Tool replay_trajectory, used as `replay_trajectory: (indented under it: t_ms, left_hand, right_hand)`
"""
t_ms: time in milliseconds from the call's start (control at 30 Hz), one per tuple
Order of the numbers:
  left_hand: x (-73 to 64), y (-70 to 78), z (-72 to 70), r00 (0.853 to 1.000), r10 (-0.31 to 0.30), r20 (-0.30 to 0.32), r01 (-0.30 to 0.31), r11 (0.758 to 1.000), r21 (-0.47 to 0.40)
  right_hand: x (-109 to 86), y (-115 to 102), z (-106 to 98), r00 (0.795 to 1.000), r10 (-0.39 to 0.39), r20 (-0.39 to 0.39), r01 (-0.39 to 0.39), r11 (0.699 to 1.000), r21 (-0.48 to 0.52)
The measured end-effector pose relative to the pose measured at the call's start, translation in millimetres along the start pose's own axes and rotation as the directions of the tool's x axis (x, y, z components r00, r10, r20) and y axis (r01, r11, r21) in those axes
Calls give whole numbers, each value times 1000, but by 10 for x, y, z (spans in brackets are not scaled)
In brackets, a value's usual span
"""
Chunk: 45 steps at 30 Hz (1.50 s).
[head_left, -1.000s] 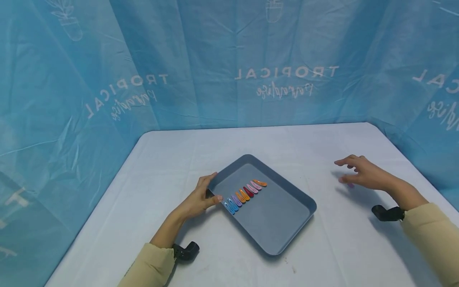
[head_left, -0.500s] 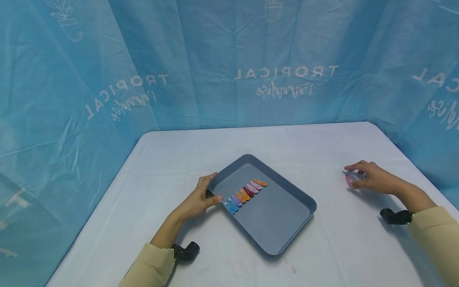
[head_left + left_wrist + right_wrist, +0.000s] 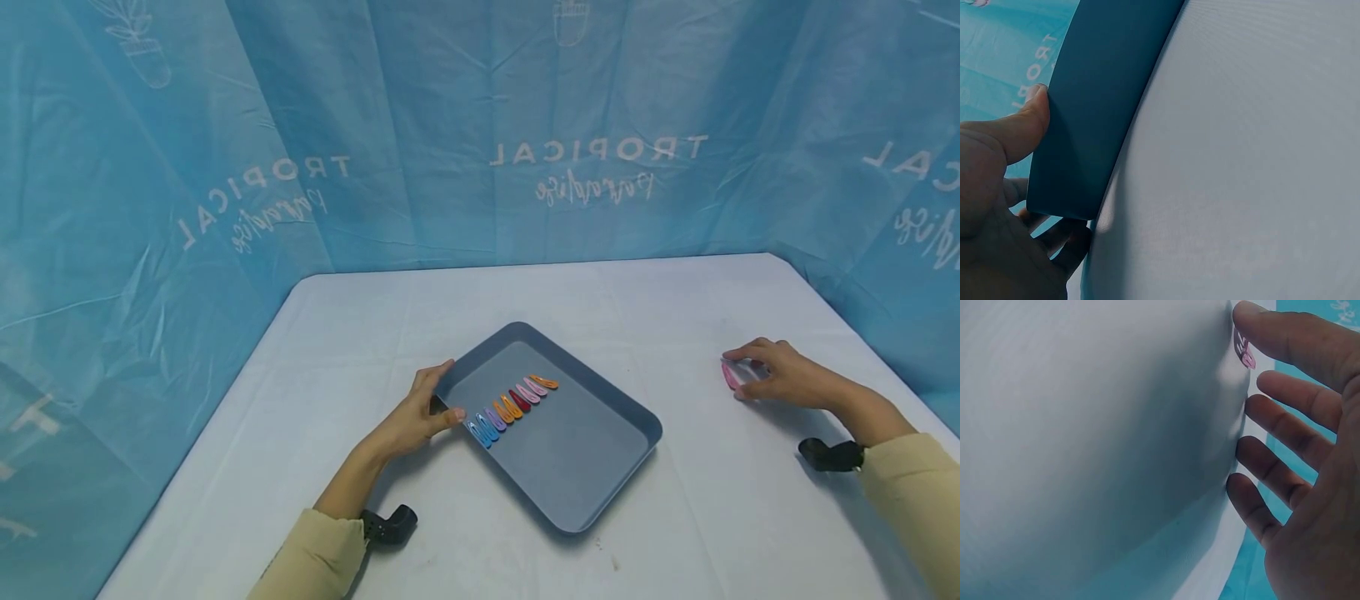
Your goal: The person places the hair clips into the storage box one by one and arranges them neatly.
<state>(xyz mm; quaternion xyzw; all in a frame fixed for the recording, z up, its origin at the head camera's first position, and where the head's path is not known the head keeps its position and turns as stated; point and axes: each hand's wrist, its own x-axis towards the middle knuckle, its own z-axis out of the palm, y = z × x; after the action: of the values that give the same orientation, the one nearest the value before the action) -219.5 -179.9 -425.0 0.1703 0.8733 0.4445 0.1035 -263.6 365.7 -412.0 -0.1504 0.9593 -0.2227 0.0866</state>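
A grey tray (image 3: 585, 450) lies turned cornerwise on the table. My left hand (image 3: 412, 421) holds its left corner, thumb on the near rim and fingers round the outside. Inside the tray, a slanting row of snap hair clips (image 3: 512, 407) runs in blue, purple, orange, red and pink. At the right, my right hand (image 3: 783, 377) pinches a pink hair clip (image 3: 729, 375) between thumb and index finger, at table level. In the right wrist view, that pink hair clip (image 3: 1245, 353) shows just below the thumb tip, while the other fingers spread loosely.
White cloth covers the table (image 3: 360, 333). Blue printed curtains (image 3: 600, 108) hang behind it and at both sides. Each wrist wears a black camera, with the left wrist camera (image 3: 392, 527) close to the table surface.
My right hand has moved right and down to the pink hair clip, and its thumb and index finger have closed in on the clip. The left hand and tray have not moved.
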Motion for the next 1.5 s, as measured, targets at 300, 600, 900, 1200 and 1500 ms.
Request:
replay_trajectory:
  t_ms: [300, 600, 900, 1200, 1500]
  left_hand:
    - [9, 0, 11, 1000, -2, -5, 2, 1000, 0]
    - [10, -1, 7, 1000, 12, -10, -12, 1000, 18]
    - [11, -8, 11, 1000, 14, -14, -13, 1000, 20]
    - [20, -9, 6, 1000, 16, -5, -16, 1000, 6]
    - [4, 11, 5, 1000, 0, -4, 0, 1000, 7]
  right_hand:
    - [15, 0, 19, 1000, 2, 0, -2, 1000, -18]
    - [54, 28, 19, 1000, 9, 6, -9, 1000, -27]
    - [55, -4, 25, 1000, 10, -4, -10, 999, -39]
    - [34, -40, 1, 1000, -9, -4, 9, 998, -63]
    - [8, 18, 9, 999, -36, 0, 36, 998, -45]
